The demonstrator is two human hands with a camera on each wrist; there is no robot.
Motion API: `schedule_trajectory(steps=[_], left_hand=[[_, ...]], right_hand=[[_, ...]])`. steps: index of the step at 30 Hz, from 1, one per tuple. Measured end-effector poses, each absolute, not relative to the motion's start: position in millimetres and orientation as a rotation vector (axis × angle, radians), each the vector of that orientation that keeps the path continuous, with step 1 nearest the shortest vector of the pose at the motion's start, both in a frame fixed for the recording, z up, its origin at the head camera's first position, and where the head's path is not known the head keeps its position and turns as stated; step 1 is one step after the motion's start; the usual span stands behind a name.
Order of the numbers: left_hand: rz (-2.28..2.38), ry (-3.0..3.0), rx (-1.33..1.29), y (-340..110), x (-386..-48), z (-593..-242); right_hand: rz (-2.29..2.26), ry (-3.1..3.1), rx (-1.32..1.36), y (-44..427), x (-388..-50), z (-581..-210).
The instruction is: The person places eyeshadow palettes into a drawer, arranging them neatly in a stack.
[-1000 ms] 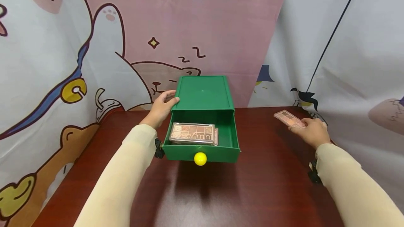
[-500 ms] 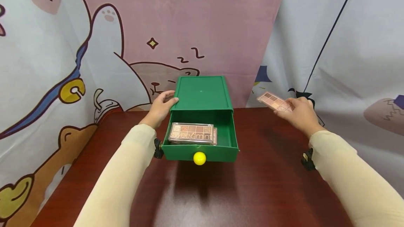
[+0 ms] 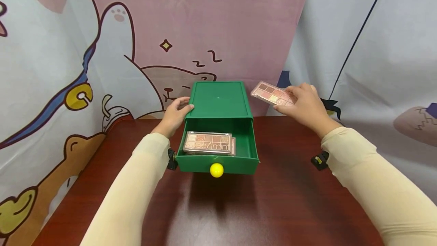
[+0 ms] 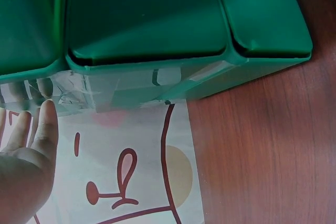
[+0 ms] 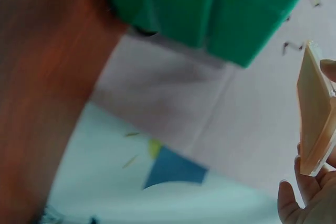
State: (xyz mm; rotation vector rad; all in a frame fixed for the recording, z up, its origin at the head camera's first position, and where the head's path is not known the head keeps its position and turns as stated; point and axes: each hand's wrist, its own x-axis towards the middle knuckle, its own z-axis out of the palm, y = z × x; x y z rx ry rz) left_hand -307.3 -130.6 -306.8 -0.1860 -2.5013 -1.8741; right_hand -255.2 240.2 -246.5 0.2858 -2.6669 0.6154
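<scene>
A green drawer box [image 3: 219, 100] stands on the table with its lower drawer [image 3: 244, 165] pulled out. Inside that drawer lies an eyeshadow palette [image 3: 207, 142] lettered "sweet mint", on top of another palette. My left hand [image 3: 175, 116] rests against the box's left side, and the left wrist view shows its fingers [image 4: 47, 127] touching the clear-taped wall. To the right of the box, above the table, my right hand [image 3: 304, 104] pinches a pinkish eyeshadow palette [image 3: 271, 93] by one end. The right wrist view catches this palette [image 5: 315, 114] edge-on at the right.
A yellow round knob [image 3: 216, 170] sticks out of the drawer front. The dark red wooden table [image 3: 293, 200] spreads around the box. Behind it hangs a printed cartoon cloth [image 3: 252, 26].
My right hand has lifted the palette off the right of the table and carried it up and leftward, close to the box. The left hand and the drawer box stay put.
</scene>
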Motion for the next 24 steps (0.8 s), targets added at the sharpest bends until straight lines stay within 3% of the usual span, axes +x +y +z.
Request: schedule_trajectory(steps=[10, 24], left_hand=[[-1.866, -2.502, -0.191, -131.3, -307.9, -307.1], [-1.853, -2.513, -0.208, -131.3, -306.4, -305.5]], right_hand=[[0.531, -2.745, 0.5, 182.2, -240.6, -212.1], [0.378, -2.865, 0.749, 124.4, -225.9, -203.0]])
